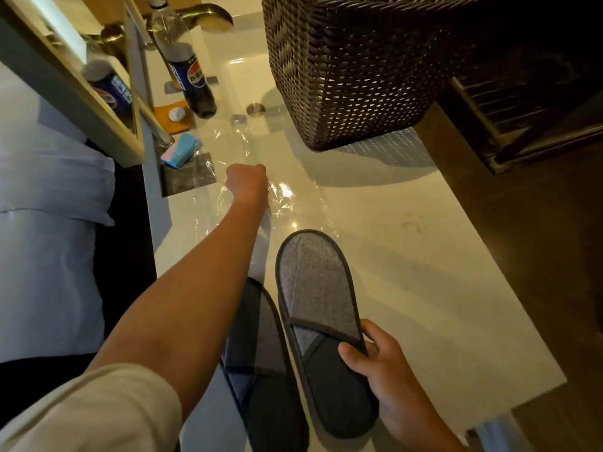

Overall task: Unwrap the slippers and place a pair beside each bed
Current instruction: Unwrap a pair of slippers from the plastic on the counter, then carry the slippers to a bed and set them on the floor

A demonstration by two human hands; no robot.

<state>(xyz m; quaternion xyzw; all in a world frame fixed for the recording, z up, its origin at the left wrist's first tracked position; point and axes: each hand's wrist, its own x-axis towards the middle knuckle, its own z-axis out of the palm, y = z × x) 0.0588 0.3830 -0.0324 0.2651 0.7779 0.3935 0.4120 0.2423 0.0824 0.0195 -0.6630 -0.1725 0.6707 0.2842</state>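
**Inspector A:** We start with the right hand. It grips the toe end of a grey fabric slipper with dark trim; the thumb lies across the dark upper band and the fingers curl beneath the sole. The slipper is held sole-side down, heel end pointing away from the person, over the near part of the glossy cream desk.

**Inspector B:** We agree. The second slipper, dark grey and matching, sits just to the left of the first, partly hidden under the left forearm. We cannot tell whether it rests on the desk or hangs off its edge.

**Inspector A:** The left hand is stretched forward and closed into a fist. It bunches a sheet of clear crinkled plastic wrapping, which spreads flat over the desk beyond and beside the fist.

**Inspector B:** Noted. Neither slipper is inside the wrapping; both lie nearer the person than the fist.

**Inspector A:** At the far side we record a dark brown woven wicker basket raised over the desk, and a clear plastic cola bottle with a blue label upright near the wall. A small light-blue packet lies near the desk's left edge.

**Inspector B:** To the left, lower than the desk, we see white bed linen. No slipper is on the floor beside it.
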